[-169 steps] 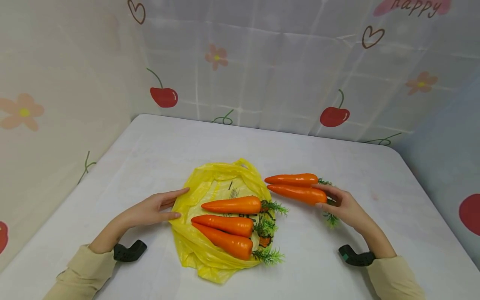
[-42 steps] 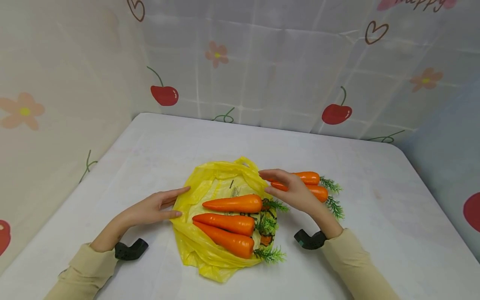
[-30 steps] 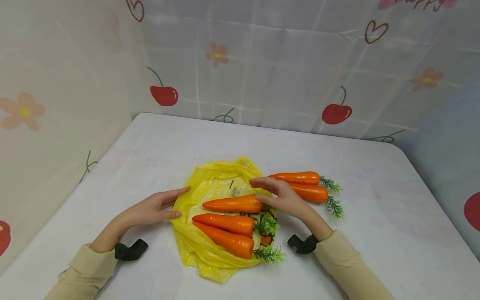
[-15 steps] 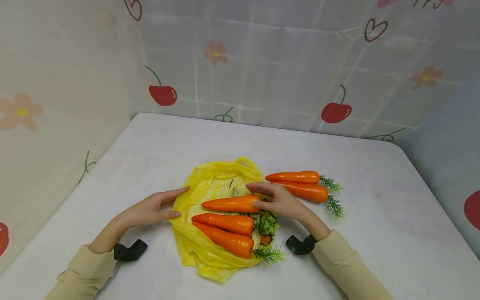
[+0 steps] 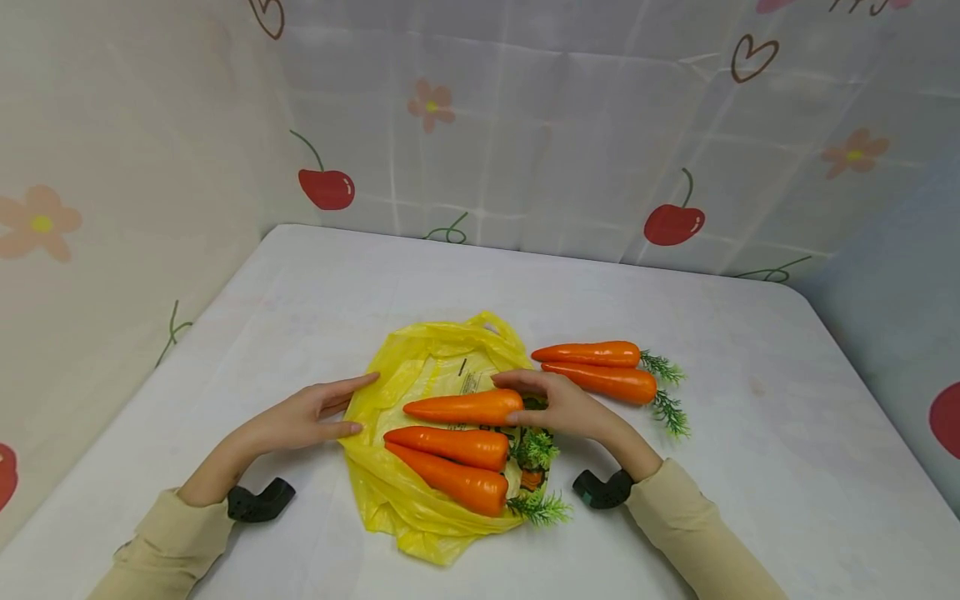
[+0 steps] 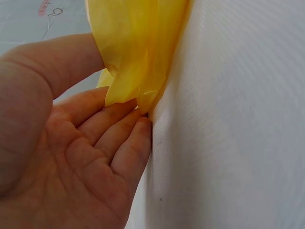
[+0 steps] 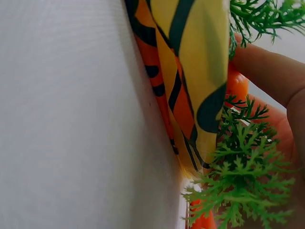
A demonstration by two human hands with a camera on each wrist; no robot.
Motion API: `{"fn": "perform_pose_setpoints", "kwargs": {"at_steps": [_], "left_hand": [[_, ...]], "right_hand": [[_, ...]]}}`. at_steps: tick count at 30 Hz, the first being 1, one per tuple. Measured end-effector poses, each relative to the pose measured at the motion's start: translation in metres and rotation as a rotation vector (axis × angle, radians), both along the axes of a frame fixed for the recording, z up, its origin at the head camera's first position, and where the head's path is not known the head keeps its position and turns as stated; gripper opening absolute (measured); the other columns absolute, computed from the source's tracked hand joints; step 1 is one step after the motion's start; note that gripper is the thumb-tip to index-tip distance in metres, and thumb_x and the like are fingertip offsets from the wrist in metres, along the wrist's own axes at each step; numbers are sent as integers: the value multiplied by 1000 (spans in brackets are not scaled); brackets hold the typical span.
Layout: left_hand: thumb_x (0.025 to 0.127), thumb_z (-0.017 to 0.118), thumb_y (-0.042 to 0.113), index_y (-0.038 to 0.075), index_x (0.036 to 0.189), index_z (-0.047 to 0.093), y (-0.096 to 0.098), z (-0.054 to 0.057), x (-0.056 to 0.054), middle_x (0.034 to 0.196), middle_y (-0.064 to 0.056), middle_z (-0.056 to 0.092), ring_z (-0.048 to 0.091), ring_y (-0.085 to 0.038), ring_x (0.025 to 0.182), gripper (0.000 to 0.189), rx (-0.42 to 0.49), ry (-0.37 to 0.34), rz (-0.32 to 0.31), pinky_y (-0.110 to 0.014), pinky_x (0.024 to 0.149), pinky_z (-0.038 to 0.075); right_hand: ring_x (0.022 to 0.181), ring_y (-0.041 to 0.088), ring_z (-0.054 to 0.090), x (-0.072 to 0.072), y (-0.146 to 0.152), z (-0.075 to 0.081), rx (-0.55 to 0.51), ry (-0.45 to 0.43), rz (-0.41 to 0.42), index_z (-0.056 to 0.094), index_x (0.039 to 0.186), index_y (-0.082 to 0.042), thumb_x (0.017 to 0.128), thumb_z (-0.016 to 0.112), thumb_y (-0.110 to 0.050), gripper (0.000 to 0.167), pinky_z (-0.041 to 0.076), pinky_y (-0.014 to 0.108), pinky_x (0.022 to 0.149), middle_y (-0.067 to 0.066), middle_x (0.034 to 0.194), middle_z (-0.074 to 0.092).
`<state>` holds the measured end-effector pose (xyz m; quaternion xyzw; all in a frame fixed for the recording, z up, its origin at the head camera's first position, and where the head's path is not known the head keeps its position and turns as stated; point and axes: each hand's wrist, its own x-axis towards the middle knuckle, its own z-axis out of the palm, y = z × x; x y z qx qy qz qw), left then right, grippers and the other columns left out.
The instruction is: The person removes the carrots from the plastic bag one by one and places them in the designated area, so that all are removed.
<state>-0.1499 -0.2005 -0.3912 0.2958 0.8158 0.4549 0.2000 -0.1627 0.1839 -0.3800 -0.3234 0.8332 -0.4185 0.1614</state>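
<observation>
A yellow plastic bag (image 5: 408, 350) lies flat, with three orange carrots with feathery green tops on it. My left hand (image 5: 303, 415) is at the bag's left edge, fingers fairly straight and thumb apart from them. In the left wrist view the tips of that hand (image 6: 90, 148) are hidden behind the yellow film. My right hand (image 5: 562, 404) holds the thick end of the farthest carrot (image 5: 461, 408), thumb on the near side and fingers over the far side. Nearer to me lie the middle carrot (image 5: 450, 446) and the front carrot (image 5: 453, 482).
Two more carrots, a rear one (image 5: 588, 353) and a front one (image 5: 607, 382), lie side by side right of the bag, just beyond my right hand. All rest on a white table (image 5: 360, 275) backed by a patterned curtain (image 5: 540, 125).
My right hand has left the pair of carrots on the right, moved left over the bag and closed on the farthest carrot there. My left hand has stayed at the bag's edge.
</observation>
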Motion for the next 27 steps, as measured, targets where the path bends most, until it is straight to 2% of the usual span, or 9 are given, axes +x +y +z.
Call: {"fn": "perform_pose_setpoints", "kwargs": {"at_steps": [7,12,21,27], "left_hand": [[90,65,19,-3,144,29,0,2,0,147,-21,27,29,-33,132,69,-3,12,-9,-39,102,32],[91,64,19,-4,144,29,1,1,-1,146,-23,27,30,-36,131,68,-1,31,-17,-40,101,33],[89,66,19,-2,145,29,0,1,-1,147,-19,27,31,-30,132,70,1,6,-3,-38,101,34],[90,65,19,-4,144,28,0,-3,-2,147,-22,27,30,-34,131,69,10,23,-20,-38,101,33]], "right_hand": [[119,14,48,0,1,1,29,2,4,49,136,-8,86,70,-27,58,40,34,99,2,132,52],[117,17,50,0,1,1,23,13,0,49,136,-9,85,70,-27,58,42,35,97,4,132,52],[116,20,52,1,1,2,3,-2,-19,49,136,-9,85,70,-26,58,43,37,96,6,132,52],[116,21,51,0,2,3,-13,7,-23,50,136,-8,85,70,-25,57,43,37,96,5,130,54]]}}
